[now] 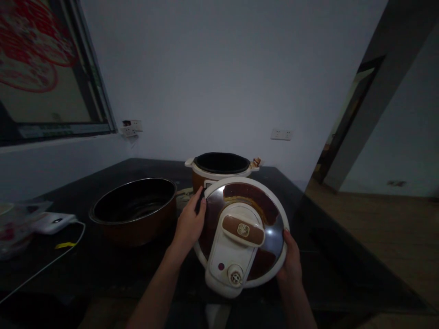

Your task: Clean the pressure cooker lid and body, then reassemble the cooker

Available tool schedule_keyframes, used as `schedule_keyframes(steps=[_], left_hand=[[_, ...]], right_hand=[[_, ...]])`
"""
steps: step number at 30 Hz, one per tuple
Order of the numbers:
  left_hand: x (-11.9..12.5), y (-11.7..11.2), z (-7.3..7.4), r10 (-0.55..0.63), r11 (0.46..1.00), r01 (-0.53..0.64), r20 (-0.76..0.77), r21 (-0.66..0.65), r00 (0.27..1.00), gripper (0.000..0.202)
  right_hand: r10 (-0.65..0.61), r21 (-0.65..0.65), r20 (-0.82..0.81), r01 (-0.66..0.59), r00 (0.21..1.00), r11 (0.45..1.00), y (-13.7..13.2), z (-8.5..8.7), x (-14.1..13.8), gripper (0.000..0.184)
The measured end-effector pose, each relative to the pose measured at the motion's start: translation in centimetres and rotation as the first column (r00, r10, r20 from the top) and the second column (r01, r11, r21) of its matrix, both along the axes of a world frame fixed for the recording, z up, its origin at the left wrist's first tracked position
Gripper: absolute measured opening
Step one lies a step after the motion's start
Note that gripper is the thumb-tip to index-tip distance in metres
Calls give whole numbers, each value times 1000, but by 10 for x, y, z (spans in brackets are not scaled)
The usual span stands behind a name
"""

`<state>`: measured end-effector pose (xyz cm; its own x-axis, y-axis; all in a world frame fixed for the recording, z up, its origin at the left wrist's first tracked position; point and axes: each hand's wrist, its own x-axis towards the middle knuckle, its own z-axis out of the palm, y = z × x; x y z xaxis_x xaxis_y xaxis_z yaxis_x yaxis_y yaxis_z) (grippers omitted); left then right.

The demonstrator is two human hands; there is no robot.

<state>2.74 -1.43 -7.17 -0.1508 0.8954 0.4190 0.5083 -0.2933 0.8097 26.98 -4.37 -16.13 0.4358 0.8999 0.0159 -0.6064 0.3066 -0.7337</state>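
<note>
Between my two hands is a round pressure cooker lid [270, 205], white-rimmed with brown and shiny panels, a brown-topped handle and a valve knob. It is tilted so that its top faces me. My left hand [190, 221] grips the rim on the left, fingers behind the edge. On the right, my right hand [290, 260] is closed on the opposite rim. Behind the lid stands the electric pressure cooker body [198, 181], uncovered, with a dark inside and white side handles; the lid hides much of its front. A wide brown pot [137, 230] with a dark interior sits to the left.
The dark tabletop [318, 269] reaches back to a pale wall with sockets [281, 134]. At the left lie a white device [56, 222] with a white cable, a yellow strip [65, 245] and a clear plastic bag [15, 233]. A window is at the upper left.
</note>
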Motion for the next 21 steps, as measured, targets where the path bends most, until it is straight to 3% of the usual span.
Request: schedule_keyframes(steps=[8,17,21], left_hand=[[-3,13,19,34,999,-31,-97,40,995,48],[-1,15,17,48,999,-47,-135,12,990,50],[-1,16,15,49,999,-50,-180,-4,982,50]], right_hand=[[-27,-105,-185,8,982,994,11,-7,-15,26],[-46,-32,-83,43,995,999,16,-14,-15,23],[-29,-65,-86,24,996,998,15,-12,-18,28]])
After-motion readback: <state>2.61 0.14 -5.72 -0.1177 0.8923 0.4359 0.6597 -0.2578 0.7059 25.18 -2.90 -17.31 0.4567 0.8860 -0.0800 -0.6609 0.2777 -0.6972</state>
